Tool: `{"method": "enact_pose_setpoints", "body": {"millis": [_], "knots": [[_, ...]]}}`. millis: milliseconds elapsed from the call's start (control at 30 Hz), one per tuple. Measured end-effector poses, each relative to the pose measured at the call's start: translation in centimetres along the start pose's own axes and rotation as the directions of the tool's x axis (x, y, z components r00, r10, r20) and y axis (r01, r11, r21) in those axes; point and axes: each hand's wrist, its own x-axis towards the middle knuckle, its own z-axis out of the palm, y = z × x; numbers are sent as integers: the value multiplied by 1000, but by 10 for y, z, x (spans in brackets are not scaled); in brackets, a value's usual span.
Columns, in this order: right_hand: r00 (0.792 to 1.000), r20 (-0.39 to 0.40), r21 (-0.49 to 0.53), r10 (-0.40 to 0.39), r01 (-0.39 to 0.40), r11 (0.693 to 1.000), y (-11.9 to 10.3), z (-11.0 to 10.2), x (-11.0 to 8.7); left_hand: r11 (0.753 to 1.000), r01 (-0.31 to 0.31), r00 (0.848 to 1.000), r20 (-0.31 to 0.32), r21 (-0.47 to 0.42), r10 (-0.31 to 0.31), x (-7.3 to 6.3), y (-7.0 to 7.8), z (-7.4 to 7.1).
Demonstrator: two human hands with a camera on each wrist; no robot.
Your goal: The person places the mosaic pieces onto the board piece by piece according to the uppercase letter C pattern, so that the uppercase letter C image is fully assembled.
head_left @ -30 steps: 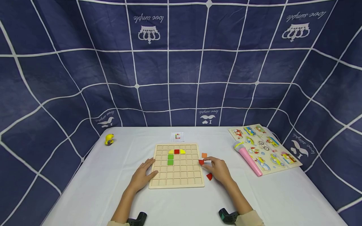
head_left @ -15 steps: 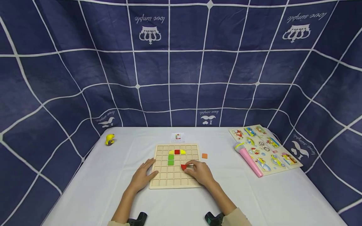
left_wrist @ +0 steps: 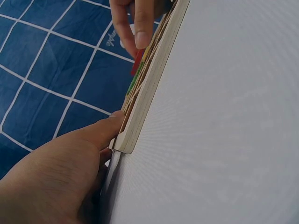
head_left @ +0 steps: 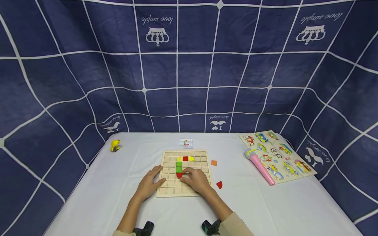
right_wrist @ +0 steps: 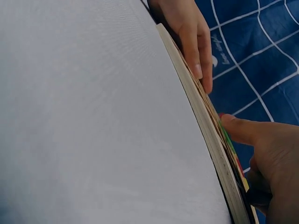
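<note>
We see the right hand (head_left: 196,180) resting on the wooden grid board (head_left: 184,191), its fingers (head_left: 186,173) bent down onto a red quarter-round tile (head_left: 178,175) that lies in a cell just at their tips, directly below the green tiles (head_left: 178,167). Whether the tile is pinched or only pressed we cannot tell. Beyond the fingertips, the board's top rows carry a yellow tile (head_left: 178,158), a red square tile (head_left: 185,158) and a second yellow tile (head_left: 191,158).

The left hand (head_left: 149,183) lies flat with fingers straight against the board's left edge, holding nothing.

To the right of the right hand, on the white table (head_left: 103,196), lie a second red quarter-round tile (head_left: 219,185) and an orange square tile (head_left: 214,162). Farther right are a pink toy microphone (head_left: 260,165) and a vehicle peg puzzle (head_left: 277,155). A small pattern card (head_left: 186,143) lies beyond the board, a yellow toy figure (head_left: 115,145) far left. The backdrop cloth (head_left: 189,65) reads "love simple", upside down.
</note>
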Motion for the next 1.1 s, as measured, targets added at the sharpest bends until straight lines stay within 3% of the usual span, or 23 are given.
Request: {"method": "enact_pose_setpoints", "body": {"millis": [433, 700, 967, 1100], "knots": [[1000, -1, -56, -14, 14, 998, -1, 3, 3, 1000, 15, 1000, 0, -9, -15, 0, 0, -1], [1000, -8, -33, -8, 8, 999, 0, 1, 1, 1000, 13, 1000, 4, -1, -13, 0, 0, 1], [998, -29, 41, 48, -46, 998, 16, -23, 1, 1000, 7, 1000, 0, -6, -7, 0, -1, 1], [994, -77, 39, 77, -74, 997, 32, -41, 3, 1000, 12, 1000, -1, -7, -12, 0, 0, 1]]}}
